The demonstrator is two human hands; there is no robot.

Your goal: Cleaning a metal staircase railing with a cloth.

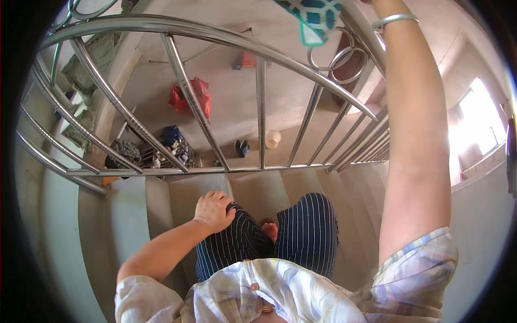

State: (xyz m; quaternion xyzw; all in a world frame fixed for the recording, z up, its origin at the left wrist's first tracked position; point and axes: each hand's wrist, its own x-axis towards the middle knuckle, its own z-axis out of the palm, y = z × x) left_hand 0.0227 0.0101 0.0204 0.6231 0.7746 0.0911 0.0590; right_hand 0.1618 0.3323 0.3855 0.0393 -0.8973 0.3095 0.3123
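My left hand (214,212) rests on my left knee, on the dark striped trousers (309,230), and holds nothing. My right arm stretches up to the far stair railing, a metal bangle (396,19) around its wrist. Only a sliver of my right hand (366,1) shows at the top edge; its fingers are out of view. Left of that wrist, a teal and white patterned cloth (321,18) hangs by the rail. Whether the right hand grips it is hidden. The stainless steel railing (210,28) curves across in front of me, its upright bars (261,117) meeting a lower rail (242,168).
Concrete steps (258,187) lie beneath me, with one bare foot (270,231) visible. Below, beyond the bars, are a red bag (202,95), dark slippers (242,148), a pale basket (273,138) and a cluttered rack (177,151). A bright window (478,117) is at right.
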